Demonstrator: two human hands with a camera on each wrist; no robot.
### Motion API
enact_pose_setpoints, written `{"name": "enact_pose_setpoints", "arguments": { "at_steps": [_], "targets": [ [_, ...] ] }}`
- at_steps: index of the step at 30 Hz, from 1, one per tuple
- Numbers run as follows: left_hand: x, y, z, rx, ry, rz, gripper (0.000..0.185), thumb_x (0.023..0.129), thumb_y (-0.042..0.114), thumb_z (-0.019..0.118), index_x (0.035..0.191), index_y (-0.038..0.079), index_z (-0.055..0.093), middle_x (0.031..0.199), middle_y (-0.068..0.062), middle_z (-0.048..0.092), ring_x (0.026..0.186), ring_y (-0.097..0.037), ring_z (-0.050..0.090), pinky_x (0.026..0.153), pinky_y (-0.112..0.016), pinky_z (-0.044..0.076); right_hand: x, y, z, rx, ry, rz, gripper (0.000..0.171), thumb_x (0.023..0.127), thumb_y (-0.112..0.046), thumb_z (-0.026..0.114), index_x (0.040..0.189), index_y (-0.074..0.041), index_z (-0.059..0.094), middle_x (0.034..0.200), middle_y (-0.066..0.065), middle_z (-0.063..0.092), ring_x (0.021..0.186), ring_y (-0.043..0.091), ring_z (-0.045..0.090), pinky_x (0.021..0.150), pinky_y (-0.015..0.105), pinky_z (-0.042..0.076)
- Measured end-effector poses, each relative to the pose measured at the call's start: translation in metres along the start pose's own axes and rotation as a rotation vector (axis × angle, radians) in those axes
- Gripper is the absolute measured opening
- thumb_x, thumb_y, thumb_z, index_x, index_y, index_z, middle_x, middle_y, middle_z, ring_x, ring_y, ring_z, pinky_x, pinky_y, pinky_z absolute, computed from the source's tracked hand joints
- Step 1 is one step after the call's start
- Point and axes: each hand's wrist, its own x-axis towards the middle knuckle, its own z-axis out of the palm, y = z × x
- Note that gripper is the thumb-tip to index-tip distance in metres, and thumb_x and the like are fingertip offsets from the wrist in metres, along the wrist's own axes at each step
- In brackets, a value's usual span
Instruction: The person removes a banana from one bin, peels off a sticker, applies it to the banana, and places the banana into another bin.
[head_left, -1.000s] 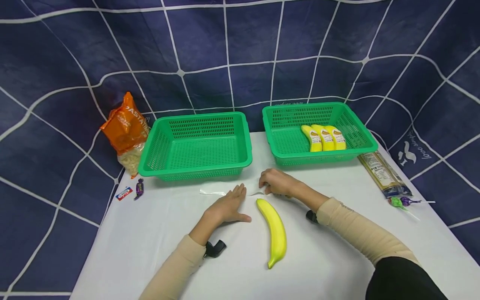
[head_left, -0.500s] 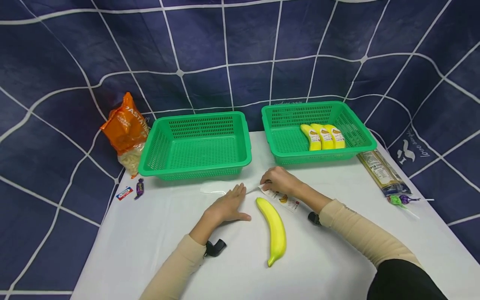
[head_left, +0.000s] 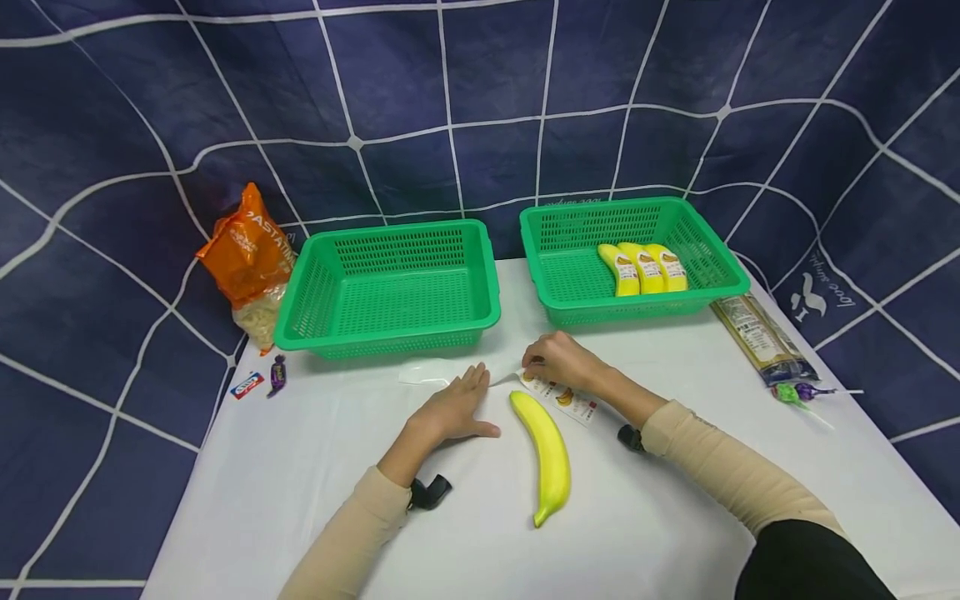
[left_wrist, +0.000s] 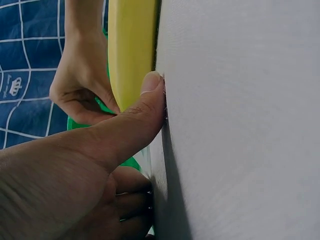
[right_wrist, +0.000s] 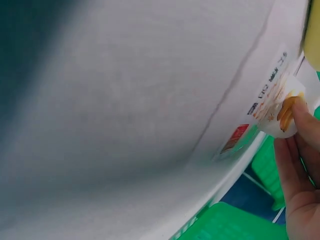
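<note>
In the head view my left hand [head_left: 453,408] lies with fingers stretched out on a whitish strip [head_left: 423,372], thumb spread toward the banana. My right hand [head_left: 562,362] pinches a strip of printed labels [head_left: 573,403] by one end, just beyond the banana's tip. From the right wrist, a label with a banana picture [right_wrist: 286,117] shows curled up between the thumb and fingers. One yellow banana [head_left: 549,462] rests on the white cloth between my forearms. Seen from the left wrist, the thumb [left_wrist: 132,117] overlaps the banana [left_wrist: 131,45], and the left fingertips press on the cloth.
Two green baskets stand at the back: the left basket [head_left: 390,343] and the right basket [head_left: 645,310], which holds three labelled bananas [head_left: 649,272]. An orange pasta bag [head_left: 251,258] and two wrapped sweets [head_left: 277,377] are at left. At right lie a flat packet [head_left: 765,337] and lollipops [head_left: 798,393].
The printed label strip has come into view below my right hand, which has shifted slightly with the strip's end. My left hand has stayed in place, and the banana lies as before.
</note>
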Motion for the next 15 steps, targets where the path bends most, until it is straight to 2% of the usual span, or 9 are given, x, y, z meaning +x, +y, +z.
{"name": "enact_pose_setpoints", "arguments": {
  "at_steps": [7, 15],
  "targets": [
    [-0.002, 0.001, -0.003, -0.013, -0.009, -0.001, 0.103, 0.083, 0.056, 0.068, 0.155, 0.001, 0.019, 0.164, -0.014, 0.011, 0.152, -0.029, 0.014, 0.122, -0.045, 0.023, -0.006, 0.003, -0.006, 0.031, 0.031, -0.048, 0.005, 0.083, -0.01, 0.076, 0.087, -0.012, 0.078, 0.086, -0.001, 0.075, 0.079, 0.01, 0.069, 0.071, 0.022, 0.056],
    [-0.004, -0.001, -0.003, -0.021, 0.0, -0.034, 0.108, 0.082, 0.058, 0.069, 0.154, -0.003, 0.016, 0.163, -0.019, 0.009, 0.152, -0.03, 0.011, 0.123, -0.044, 0.02, -0.014, -0.003, -0.016, 0.036, 0.135, 0.015, 0.01, 0.081, -0.01, 0.079, 0.09, -0.007, 0.078, 0.084, 0.002, 0.076, 0.077, 0.012, 0.07, 0.067, 0.024, 0.057]
  ]
}}
